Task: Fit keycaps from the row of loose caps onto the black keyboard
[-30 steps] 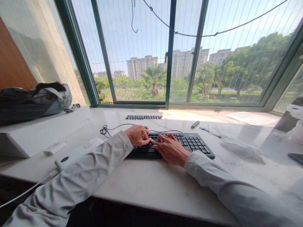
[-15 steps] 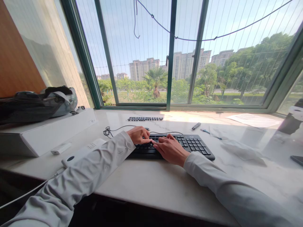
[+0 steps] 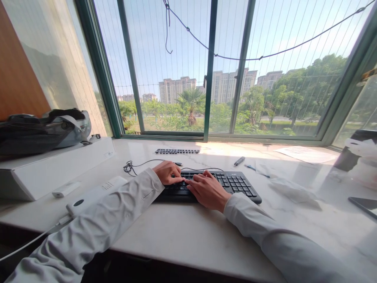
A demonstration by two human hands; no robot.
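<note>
Typing on the flat black plastic keyboard [image 3: 235, 183], our left hand [image 3: 167, 173] and right hand [image 3: 207, 191] lie half-open, holding nothing. We should press lightly, wrists low.

Hidden & cut-off bits
Keyboard [image 3: 235, 184]: left half covered by left hand [image 3: 168, 173] & right hand [image 3: 207, 190]; key legends too small to read. Dark slab [image 3: 364, 206] cut by rt edge, bag [image 3: 35, 131] cut at left; paper [image 3: 306, 154] print illegible.

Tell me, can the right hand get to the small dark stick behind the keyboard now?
Probably yes. The right hand rests on the keyboard, and the stick lies just past its far edge on the marble counter. Nothing stands between them.
</note>
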